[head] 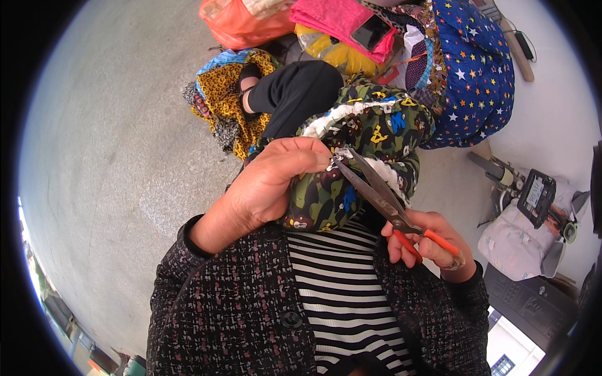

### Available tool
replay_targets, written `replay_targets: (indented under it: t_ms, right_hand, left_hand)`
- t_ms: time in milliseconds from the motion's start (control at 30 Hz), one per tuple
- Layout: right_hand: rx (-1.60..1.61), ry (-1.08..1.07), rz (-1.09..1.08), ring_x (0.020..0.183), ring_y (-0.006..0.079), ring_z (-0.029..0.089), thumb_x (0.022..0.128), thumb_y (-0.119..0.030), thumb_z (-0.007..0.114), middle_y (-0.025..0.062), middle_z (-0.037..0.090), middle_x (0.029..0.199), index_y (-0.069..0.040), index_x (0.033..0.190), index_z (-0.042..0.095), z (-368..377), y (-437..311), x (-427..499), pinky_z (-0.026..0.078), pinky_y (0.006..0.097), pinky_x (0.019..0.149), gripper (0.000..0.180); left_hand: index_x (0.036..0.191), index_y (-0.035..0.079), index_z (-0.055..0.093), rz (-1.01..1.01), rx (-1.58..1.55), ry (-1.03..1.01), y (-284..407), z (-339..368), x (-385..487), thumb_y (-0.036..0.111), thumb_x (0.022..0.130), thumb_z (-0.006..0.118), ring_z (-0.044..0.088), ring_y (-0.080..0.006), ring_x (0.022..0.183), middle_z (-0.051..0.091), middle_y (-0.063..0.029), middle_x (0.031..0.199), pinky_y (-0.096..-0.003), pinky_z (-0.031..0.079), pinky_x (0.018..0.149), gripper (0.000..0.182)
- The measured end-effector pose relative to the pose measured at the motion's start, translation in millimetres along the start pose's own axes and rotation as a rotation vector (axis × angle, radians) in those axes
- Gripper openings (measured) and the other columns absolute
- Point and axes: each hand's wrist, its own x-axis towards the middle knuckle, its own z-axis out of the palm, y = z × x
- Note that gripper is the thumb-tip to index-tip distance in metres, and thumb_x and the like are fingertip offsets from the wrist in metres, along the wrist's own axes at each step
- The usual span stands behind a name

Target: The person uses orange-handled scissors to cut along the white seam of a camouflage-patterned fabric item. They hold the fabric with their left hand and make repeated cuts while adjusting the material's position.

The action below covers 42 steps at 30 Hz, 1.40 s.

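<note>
A padded camouflage-print fabric piece with cartoon figures and white stuffing along its edges lies bunched on my lap. My left hand pinches its edge between thumb and forefinger. In my right hand is a pair of scissors with orange handles and dark, worn blades. The blades are parted, and their tips reach the pinched edge beside my left fingertips. Whether a thread lies between the blades is too small to tell.
A smartphone rests on folded pink cloth. Beyond my knee are a yellow bundle, an orange plastic bag and leopard-print cloth. A star-print blue bundle stands at the right, above a parked two-wheeler.
</note>
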Motion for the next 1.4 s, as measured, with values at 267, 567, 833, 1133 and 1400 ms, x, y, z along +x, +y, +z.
replay_targets:
  t_ms: [267,567,833,1133,1400]
  right_hand:
    - [0.121,0.073,-0.083,0.062,0.0083,0.052,0.086,-0.066,0.055,0.0086,0.064,0.082,0.004,0.123,0.056,19.8,14.1,11.1,0.039,0.0207,0.057,0.078]
    - [0.286,0.089,-0.365,0.052,0.0113,0.05,0.087,-0.073,0.053,0.0114,0.064,0.071,0.005,0.122,0.055,8.3,4.6,13.4,0.038,0.0209,0.049,0.085]
    - [0.003,-0.015,0.126,0.064,0.0097,0.056,0.083,-0.044,0.063,0.0083,0.065,0.083,0.003,0.12,0.06,1.4,-19.4,-7.3,0.044,0.0229,0.061,0.059]
    - [-0.005,-0.018,0.164,0.063,0.0086,0.054,0.085,-0.041,0.061,0.0066,0.065,0.082,0.001,0.119,0.06,2.0,-20.6,-8.9,0.044,0.0224,0.061,0.054]
    - [-0.018,-0.043,0.17,0.063,0.0086,0.054,0.087,-0.04,0.06,0.0062,0.064,0.082,0.001,0.119,0.06,0.7,-23.9,-6.8,0.044,0.0223,0.061,0.051]
  left_hand:
    - [0.094,0.0,0.065,0.106,-0.09,-0.051,-2.7,1.0,-6.9,0.0,0.088,0.062,0.065,-0.0083,0.076,0.069,-0.0041,0.089,-0.0235,0.054,0.071,0.006]
    - [0.094,0.001,0.064,0.192,0.188,0.028,-6.6,-3.1,-18.3,-0.012,0.078,0.064,0.065,-0.0106,0.086,0.07,-0.0041,0.098,-0.0254,0.053,0.081,0.021]
    - [0.09,0.002,0.062,0.228,0.334,0.088,0.6,4.5,-17.3,-0.006,0.08,0.068,0.055,-0.0009,0.073,0.062,0.0046,0.083,-0.0188,0.046,0.064,0.014]
    - [0.087,0.001,0.062,0.247,0.375,0.09,3.8,7.2,-19.2,-0.005,0.08,0.068,0.054,-0.0012,0.073,0.061,0.0047,0.081,-0.0189,0.046,0.065,0.012]
    - [0.087,0.001,0.061,0.301,0.439,0.087,3.1,6.4,-17.6,-0.005,0.08,0.068,0.054,-0.0011,0.074,0.061,0.0046,0.082,-0.0188,0.046,0.066,0.012]
